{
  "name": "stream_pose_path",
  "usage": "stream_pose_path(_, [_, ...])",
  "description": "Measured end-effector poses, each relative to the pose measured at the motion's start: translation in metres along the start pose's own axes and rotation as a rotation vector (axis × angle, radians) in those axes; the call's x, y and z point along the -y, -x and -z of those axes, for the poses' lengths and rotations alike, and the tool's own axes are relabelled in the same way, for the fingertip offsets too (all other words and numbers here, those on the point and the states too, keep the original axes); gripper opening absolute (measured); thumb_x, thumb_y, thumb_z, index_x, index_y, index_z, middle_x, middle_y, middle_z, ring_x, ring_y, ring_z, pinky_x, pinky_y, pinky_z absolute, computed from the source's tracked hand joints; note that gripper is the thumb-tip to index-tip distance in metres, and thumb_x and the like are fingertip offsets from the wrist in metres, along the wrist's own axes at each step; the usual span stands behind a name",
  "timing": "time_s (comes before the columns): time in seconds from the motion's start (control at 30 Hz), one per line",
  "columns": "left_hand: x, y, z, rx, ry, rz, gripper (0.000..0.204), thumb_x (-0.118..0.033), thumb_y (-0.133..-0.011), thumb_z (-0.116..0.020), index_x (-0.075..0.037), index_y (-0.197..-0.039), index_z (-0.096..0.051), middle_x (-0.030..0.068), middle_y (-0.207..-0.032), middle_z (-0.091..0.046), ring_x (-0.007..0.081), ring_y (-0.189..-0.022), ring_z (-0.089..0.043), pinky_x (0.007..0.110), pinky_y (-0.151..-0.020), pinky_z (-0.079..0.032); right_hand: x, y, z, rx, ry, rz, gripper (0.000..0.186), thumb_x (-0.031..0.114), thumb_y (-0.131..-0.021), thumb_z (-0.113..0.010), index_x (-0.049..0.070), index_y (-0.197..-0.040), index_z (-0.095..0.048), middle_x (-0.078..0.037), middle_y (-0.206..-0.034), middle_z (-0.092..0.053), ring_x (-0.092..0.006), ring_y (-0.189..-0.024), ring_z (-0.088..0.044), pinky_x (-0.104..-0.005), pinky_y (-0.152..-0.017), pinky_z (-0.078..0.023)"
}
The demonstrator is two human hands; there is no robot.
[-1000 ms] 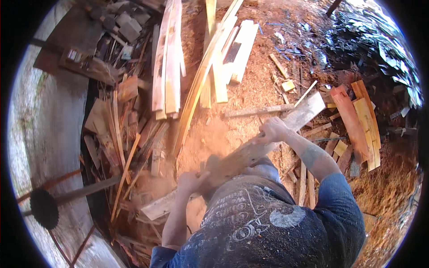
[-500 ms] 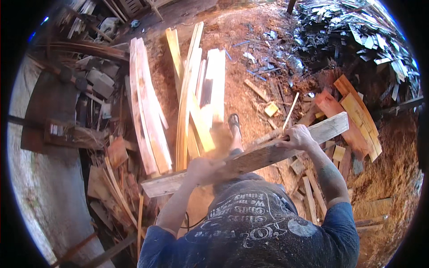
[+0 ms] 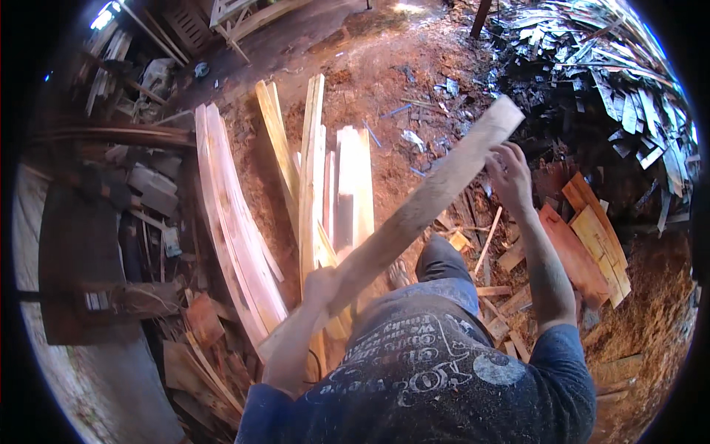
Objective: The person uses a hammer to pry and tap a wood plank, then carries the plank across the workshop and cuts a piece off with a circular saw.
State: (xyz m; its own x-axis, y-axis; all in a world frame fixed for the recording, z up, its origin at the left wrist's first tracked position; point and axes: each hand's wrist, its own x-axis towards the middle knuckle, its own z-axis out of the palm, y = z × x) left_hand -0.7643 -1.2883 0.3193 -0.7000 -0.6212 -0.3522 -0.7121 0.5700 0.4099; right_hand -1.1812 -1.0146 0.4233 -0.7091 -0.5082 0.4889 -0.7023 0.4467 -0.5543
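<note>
A long, weathered wooden plank [image 3: 425, 200] slants across in front of my body, its far end raised to the upper right. My left hand [image 3: 322, 290] is closed around its lower part, slightly blurred. Up near the far end, my right hand [image 3: 509, 176] has curled fingers against the plank's right edge; part of the grip is hidden. Below the plank lie pale yellow boards [image 3: 311, 177] on the ground, with pinkish boards [image 3: 233, 214] to their left.
Reddish offcuts [image 3: 573, 255] and small wood scraps lie to the right. A heap of thin slats [image 3: 629, 111] fills the far right. At the left are a dark panel [image 3: 80, 259] and more scraps [image 3: 203, 320]. A wooden frame [image 3: 244, 26] stands at the back.
The plank has swung from nearly crosswise to a steep slant, its right end moving up and away. My right hand rose with it, and its fingers have loosened at the edge.
</note>
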Motion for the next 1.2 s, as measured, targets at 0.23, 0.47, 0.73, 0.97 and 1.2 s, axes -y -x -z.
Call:
stream_pose_path(0.23, [-0.002, -0.128, 0.029, -0.079, 0.030, 0.205, 0.069, -0.066, -0.096, -0.056, -0.001, -0.089, -0.078, 0.0298, -0.078, -0.069, 0.0456, -0.083, -0.072, 0.052, -0.074, -0.055, -0.293, 0.130, -0.076, 0.853, 0.277, -0.866, 0.035, 0.035, -0.096, -0.065, 0.002, -0.108, -0.070, -0.023, -0.101, -0.070, -0.0384, -0.085, -0.067, -0.0486, -0.076, -0.053])
stream_pose_path(0.47, [-0.006, -0.302, 0.063, -0.099, 0.074, 0.501, 0.078, -0.074, -0.093, -0.052, 0.000, -0.095, -0.079, 0.0316, -0.087, -0.071, 0.0470, -0.095, -0.072, 0.053, -0.087, -0.055, -0.329, 0.092, -0.141, 0.951, -0.490, -1.057, 0.023, 0.027, -0.092, -0.073, 0.009, -0.079, -0.067, -0.003, -0.066, -0.058, -0.0186, -0.054, -0.051, -0.0372, -0.049, -0.039])
stream_pose_path(0.73, [-0.149, -0.568, 0.182, -0.252, 0.211, 0.613, 0.082, -0.071, -0.096, -0.052, 0.008, -0.095, -0.076, 0.0367, -0.087, -0.069, 0.0498, -0.096, -0.070, 0.054, -0.083, -0.053, -0.424, -0.456, -0.332, 0.510, -0.186, -0.741, 0.034, 0.031, -0.095, -0.066, -0.001, -0.106, -0.071, -0.023, -0.096, -0.072, -0.0358, -0.091, -0.072, -0.0445, -0.082, -0.055])
stream_pose_path(0.97, [-0.155, -0.758, 0.218, -0.265, 0.271, 0.599, 0.084, -0.071, -0.096, -0.051, 0.010, -0.092, -0.073, 0.0373, -0.085, -0.067, 0.0514, -0.091, -0.070, 0.055, -0.077, -0.052, -0.372, -0.733, -0.393, 0.397, -0.443, -0.623, 0.033, 0.034, -0.102, -0.062, 0.002, -0.099, -0.070, -0.001, -0.081, -0.066, -0.0113, -0.076, -0.061, -0.0291, -0.069, -0.047])
stream_pose_path(1.2, [-0.148, -0.978, 0.252, -0.228, 0.440, 0.782, 0.087, -0.073, -0.094, -0.053, 0.010, -0.110, -0.072, 0.0382, -0.105, -0.069, 0.0505, -0.107, -0.067, 0.052, -0.088, -0.052, -0.451, -0.847, -0.586, 1.191, -0.012, -0.184, 0.042, 0.040, -0.096, -0.066, 0.005, -0.117, -0.073, -0.015, -0.106, -0.076, -0.0275, -0.097, -0.072, -0.0406, -0.087, -0.055])
